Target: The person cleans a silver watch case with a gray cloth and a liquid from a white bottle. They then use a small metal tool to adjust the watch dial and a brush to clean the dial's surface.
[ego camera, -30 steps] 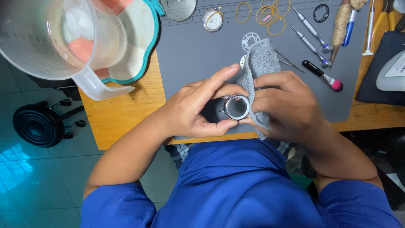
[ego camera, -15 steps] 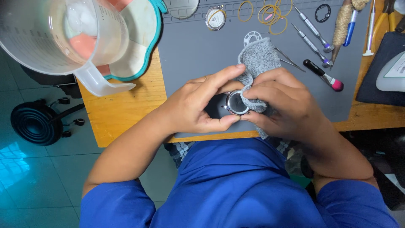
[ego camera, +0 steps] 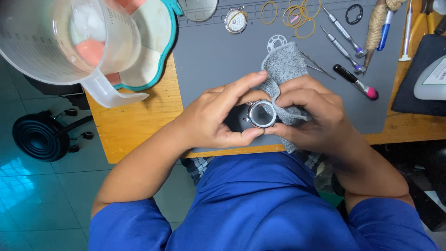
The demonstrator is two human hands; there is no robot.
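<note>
- While the person sits at the near edge of the wooden bench (ego camera: 139, 135), the left hand (ego camera: 211, 116) has its fingers closed around a round silver metal watch case (ego camera: 261, 114), thumb beneath and forefinger arched over, which steadies it just above the grey work mat (ego camera: 213, 60).
- The right hand (ego camera: 311, 114) has its fingers pinched on a grey knitted cloth (ego camera: 283, 69), pressing it against the case's rim, seemingly to wipe it.
- Slim metal screwdrivers (ego camera: 346, 35) and yellow rubber rings (ego camera: 297, 16) lie toward the far edge, within reach.
- A clear plastic measuring jug (ego camera: 69, 42) stands at the far left corner.
</note>
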